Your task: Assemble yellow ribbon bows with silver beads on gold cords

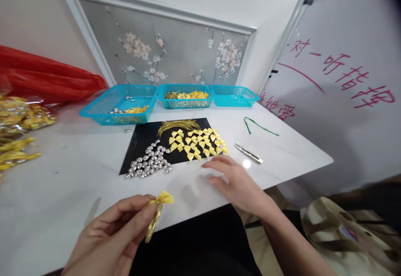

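My left hand (120, 226) pinches a small yellow ribbon bow (165, 198) at its middle, above the table's front edge. From this bow hangs a loop of gold cord (151, 228). My right hand (233, 180) hovers just in front of the bows on the mat, thumb and fingers apart. A faint thin line shows near its fingertips; I cannot tell what it is. On the black mat (134, 148) lie rows of yellow bows (205, 141), a bundle of gold cords (178, 125) and a cluster of silver beads (150, 160).
Three blue baskets, left (120, 119), middle (184, 103) and right (234, 100), line the back. Thread snips (249, 153) and a green cord (261, 127) lie at right. Bagged yellow pieces (21, 115) and red plastic (46, 75) occupy the left. A whiteboard (344, 134) stands at right.
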Demonstrator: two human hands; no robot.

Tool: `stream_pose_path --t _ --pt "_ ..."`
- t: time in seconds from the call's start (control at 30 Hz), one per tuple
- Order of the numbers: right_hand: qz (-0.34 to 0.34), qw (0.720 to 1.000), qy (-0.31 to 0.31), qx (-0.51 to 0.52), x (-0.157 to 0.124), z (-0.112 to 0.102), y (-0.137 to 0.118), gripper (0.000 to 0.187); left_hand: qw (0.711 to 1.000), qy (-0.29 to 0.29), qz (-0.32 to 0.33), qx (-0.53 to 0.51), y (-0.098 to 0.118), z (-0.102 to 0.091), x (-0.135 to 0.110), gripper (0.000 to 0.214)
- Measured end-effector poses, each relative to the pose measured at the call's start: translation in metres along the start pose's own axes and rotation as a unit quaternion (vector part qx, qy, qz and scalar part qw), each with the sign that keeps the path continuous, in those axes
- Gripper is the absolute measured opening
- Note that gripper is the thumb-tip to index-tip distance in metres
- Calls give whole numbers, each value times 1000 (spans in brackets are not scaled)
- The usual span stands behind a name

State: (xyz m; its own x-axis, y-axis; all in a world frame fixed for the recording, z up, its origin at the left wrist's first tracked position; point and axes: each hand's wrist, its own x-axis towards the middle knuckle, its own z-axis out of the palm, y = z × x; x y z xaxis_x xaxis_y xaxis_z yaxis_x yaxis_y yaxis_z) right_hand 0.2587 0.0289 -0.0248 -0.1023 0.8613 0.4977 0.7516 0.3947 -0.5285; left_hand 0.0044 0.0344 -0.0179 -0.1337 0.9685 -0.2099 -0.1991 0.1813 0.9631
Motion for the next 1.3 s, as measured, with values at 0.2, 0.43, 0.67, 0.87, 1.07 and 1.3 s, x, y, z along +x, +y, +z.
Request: stream_pose_path --t 0.2,0.43,0.67,0.87,1.07,1.3 --pt "-138 977 -138 88 17 23 -31 31 999 -10 -46 -22 16 6 -10 34" --pt "-21 972 -188 142 -8 -52 6 39 1000 -8 2 17 23 5 -18 28" --pt "147 980 65 114 -25 -84 27 13 994 -13 66 90 10 0 -21 19" --pt "182 884 237 359 5 -80 -3 22 990 -62 47 115 9 4 -20 17" --pt "202 875 147 415 29 -81 -47 24 983 -102 46 144 2 4 -13 17" --pt "97 974 -52 197 8 -33 -57 22 987 -124 -11 98 5 4 -19 16"
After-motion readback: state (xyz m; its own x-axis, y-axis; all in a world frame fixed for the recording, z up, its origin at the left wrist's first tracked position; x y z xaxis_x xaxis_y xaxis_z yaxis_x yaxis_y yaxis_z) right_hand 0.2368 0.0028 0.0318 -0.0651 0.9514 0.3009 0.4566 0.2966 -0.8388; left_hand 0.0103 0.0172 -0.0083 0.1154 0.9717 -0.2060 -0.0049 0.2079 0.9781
